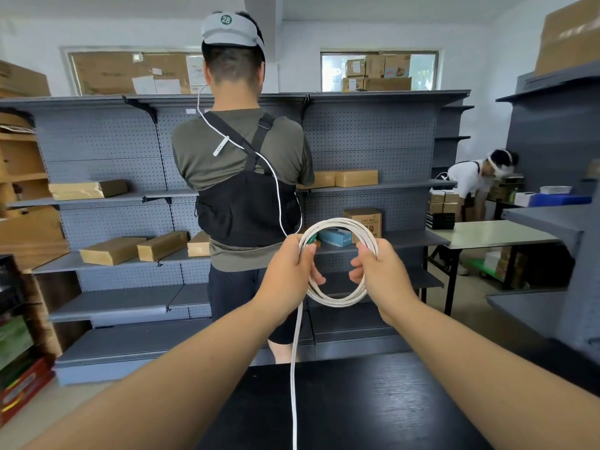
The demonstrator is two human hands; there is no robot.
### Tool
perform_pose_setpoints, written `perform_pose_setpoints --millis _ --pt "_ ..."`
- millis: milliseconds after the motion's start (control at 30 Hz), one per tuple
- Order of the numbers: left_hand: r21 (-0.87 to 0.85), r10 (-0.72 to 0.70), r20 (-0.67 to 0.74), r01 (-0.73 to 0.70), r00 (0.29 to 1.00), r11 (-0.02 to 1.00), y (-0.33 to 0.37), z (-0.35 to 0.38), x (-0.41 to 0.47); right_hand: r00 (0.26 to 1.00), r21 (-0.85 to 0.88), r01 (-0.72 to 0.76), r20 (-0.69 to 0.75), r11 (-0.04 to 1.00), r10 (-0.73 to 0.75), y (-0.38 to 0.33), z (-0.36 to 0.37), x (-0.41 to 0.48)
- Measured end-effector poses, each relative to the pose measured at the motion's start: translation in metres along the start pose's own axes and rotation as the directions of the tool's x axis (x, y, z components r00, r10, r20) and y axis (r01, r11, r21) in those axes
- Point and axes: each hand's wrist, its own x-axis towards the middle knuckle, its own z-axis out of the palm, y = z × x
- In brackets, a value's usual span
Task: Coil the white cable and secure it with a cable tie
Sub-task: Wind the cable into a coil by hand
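Note:
The white cable (337,300) is wound into a round coil of several loops, held up in the air in front of me. My left hand (289,264) grips the coil's left side, where a green plug end (311,238) pokes out above the fingers. My right hand (376,271) is closed on the coil's right side. A loose tail of the cable (294,368) hangs straight down from my left hand and runs out of the bottom of the view across the black table (373,401). No cable tie is visible.
A person (243,177) stands with their back to me just beyond the table, facing grey pegboard shelves (97,196) that hold cardboard boxes. Another person (477,180) bends over a light table (493,233) at the right. More shelving stands at the far right.

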Motion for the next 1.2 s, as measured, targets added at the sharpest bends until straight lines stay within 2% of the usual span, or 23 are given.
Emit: perform_pose_setpoints --millis 100,233,400,567,633,700,767,867,1000,1100,1200 --pt "0.15 0.025 0.014 -0.027 1.0 0.988 0.004 -0.005 0.002 0.996 -0.117 0.081 0.04 0.99 -0.076 -0.002 0.001 0.0" --pt "0.285 0.048 0.047 -0.059 0.998 0.957 0.01 -0.01 0.004 0.971 -0.3 0.236 0.105 0.924 -0.214 -0.007 -0.001 0.001" --pt "0.48 0.076 0.101 -0.115 0.992 0.87 0.02 -0.01 0.003 0.913 -0.4 0.404 0.231 0.823 -0.336 -0.014 -0.006 -0.002" --pt "0.595 0.107 0.182 -0.196 0.977 0.779 0.031 -0.01 0.001 0.883 -0.451 0.458 0.326 0.766 -0.337 -0.019 -0.011 -0.003" --pt "0.594 0.093 0.197 -0.194 0.976 0.781 0.033 -0.009 0.0 0.892 -0.448 0.438 0.328 0.78 -0.312 -0.019 -0.014 -0.004" --pt "0.536 0.077 0.189 -0.168 0.979 0.827 0.031 -0.007 -0.002 0.901 -0.438 0.418 0.313 0.796 -0.301 -0.018 -0.017 -0.004" --pt "0.422 0.057 0.158 -0.12 0.986 0.898 0.027 -0.001 -0.004 0.906 -0.433 0.409 0.301 0.804 -0.299 -0.016 -0.021 -0.004" --pt "0.166 -0.012 0.104 -0.005 0.995 0.986 0.023 0.011 -0.01 0.915 -0.421 0.386 0.286 0.821 -0.284 -0.014 -0.028 -0.003" --pt "-0.047 -0.09 0.094 0.095 0.991 0.994 0.019 0.024 -0.019 0.946 -0.351 0.31 0.21 0.884 -0.249 -0.009 -0.04 -0.002" --pt "0.005 -0.081 0.098 0.081 0.992 0.997 0.018 0.029 -0.023 0.97 -0.27 0.241 0.108 0.932 -0.219 -0.004 -0.048 0.0" --pt "0.24 0.008 0.086 -0.028 0.996 0.97 0.02 0.034 -0.025 0.982 -0.172 0.184 0.082 0.968 -0.172 0.003 -0.052 -0.002"
